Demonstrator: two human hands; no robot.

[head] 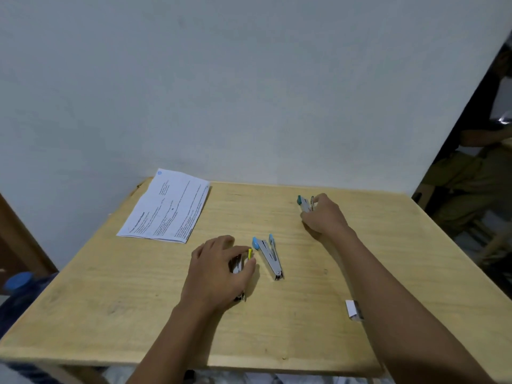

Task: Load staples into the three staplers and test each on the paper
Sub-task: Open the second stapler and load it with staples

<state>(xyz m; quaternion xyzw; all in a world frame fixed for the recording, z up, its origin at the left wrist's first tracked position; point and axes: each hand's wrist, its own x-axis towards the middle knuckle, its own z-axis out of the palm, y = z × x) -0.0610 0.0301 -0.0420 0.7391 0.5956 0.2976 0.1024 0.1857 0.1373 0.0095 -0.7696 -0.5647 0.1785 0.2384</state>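
Note:
Three small metal staplers lie on a wooden table [277,328]. My left hand [216,270] grips the yellow-tipped stapler [240,264] near the table's middle; most of it is hidden under my fingers. Just to its right a blue-tipped stapler [269,256] lies hinged open in a V, untouched. At the far right my right hand [324,216] holds the teal-tipped stapler [304,203], which also looks opened. A printed sheet of paper [166,207] lies at the table's far left corner. A small white packet of staples [353,309] sits near my right forearm.
A white wall rises directly behind the table. A seated person [476,173] is at the far right beyond the table edge. A blue-capped bottle [18,282] stands low at the left, beside dark fabric.

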